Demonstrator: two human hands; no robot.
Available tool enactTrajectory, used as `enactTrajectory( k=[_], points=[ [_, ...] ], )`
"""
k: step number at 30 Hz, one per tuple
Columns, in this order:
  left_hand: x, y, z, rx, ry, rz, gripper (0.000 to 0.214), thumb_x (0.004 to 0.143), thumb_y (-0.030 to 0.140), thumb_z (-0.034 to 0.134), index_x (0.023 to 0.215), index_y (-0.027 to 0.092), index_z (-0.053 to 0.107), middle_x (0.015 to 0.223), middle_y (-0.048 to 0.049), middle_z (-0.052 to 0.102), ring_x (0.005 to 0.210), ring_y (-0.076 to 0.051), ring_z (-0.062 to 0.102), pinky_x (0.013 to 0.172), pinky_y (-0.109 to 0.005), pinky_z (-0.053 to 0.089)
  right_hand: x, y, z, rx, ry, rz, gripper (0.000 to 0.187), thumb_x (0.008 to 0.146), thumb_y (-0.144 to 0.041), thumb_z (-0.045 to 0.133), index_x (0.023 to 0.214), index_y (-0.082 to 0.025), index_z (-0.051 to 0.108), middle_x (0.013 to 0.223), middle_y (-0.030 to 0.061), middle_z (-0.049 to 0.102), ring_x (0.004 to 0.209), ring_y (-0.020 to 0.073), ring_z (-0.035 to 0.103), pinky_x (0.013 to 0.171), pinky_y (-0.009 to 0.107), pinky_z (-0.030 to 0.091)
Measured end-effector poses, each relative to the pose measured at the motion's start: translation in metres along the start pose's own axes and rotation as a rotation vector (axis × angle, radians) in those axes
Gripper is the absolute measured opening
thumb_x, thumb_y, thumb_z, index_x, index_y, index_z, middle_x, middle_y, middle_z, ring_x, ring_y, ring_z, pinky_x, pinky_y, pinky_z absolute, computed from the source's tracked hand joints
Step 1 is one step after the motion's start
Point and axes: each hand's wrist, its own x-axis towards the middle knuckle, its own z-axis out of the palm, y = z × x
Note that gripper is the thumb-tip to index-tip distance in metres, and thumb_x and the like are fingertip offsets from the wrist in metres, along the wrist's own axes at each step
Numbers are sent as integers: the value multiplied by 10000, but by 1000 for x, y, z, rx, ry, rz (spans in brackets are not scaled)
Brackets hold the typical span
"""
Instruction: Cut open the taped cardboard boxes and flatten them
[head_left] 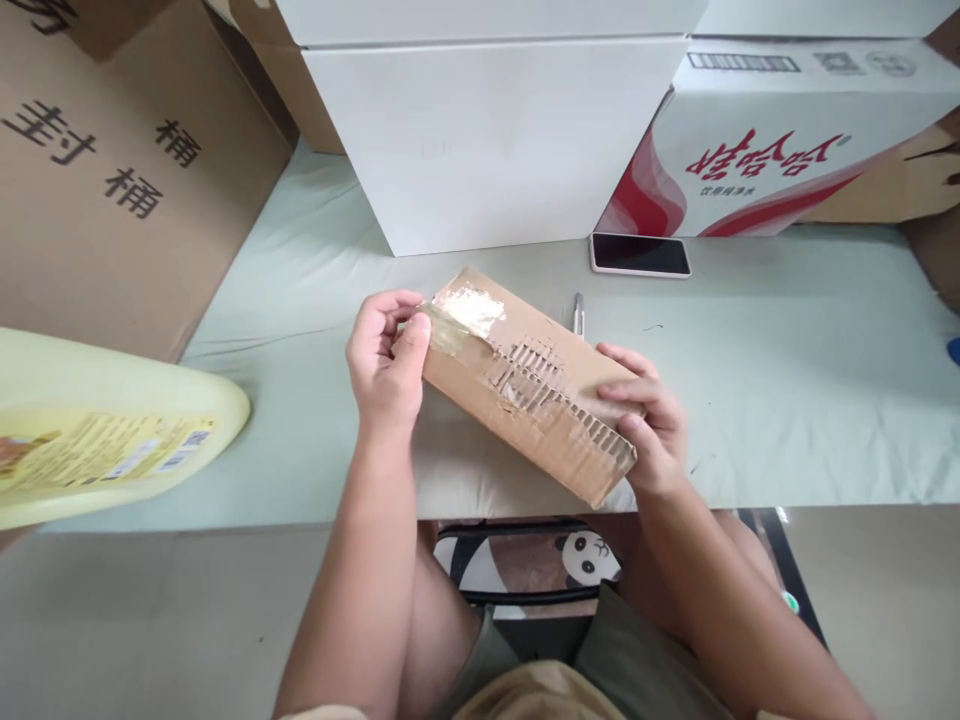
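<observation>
Probably a home, little of it showing: left of the white box, a brown carton and yellow jug; right, a phone; beneath, a cloth-covered table.

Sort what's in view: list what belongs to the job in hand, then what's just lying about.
Part of the job:
torn cardboard box, held by left hand and right hand
tape on the box, by the left thumb

Apparently just lying about:
phone
slim metallic tool (partly hidden; role unclear)
yellow jug
white box
red-and-white carton
</observation>
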Motion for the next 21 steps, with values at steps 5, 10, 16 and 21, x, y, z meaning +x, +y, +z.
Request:
enactTrajectory(
  k=[5,10,16,21],
  points=[
    [4,-6,0,6,-68,77,196,907,398,737,1055,273,770,1133,-39,752,1057,-214,712,964,-337,573,-7,-2,8,125,35,71,156,994,-458,631,1100,-349,668,1398,40,677,1313,303,641,1066,551,543],
    [11,-11,-4,79,-218,109,195,917,321,628,966,265,808,1271,-28,781,1326,-277,670,1170,-439,516,-12,2,20,371,116,223,455,921,-572,668,1315,-387,536,1334,46,674,1177,281,664,981,491,575],
    [11,-12,-6,64,-208,72,209,862,339,674,976,272,836,1233,-15,810,1295,-289,698,1153,-448,531,-15,9,22,369,135,370,614,839,-801,584,1193,-301,595,1190,83,649,1051,287,650,911,476,578],
    [10,-10,-8,37,-153,37,209,810,283,676,924,268,851,1193,-13,815,1255,-293,706,1149,-449,518,-19,16,20,317,92,387,685,879,-857,441,1231,-289,594,1193,99,669,1069,309,660,930,493,570]
  ],
)
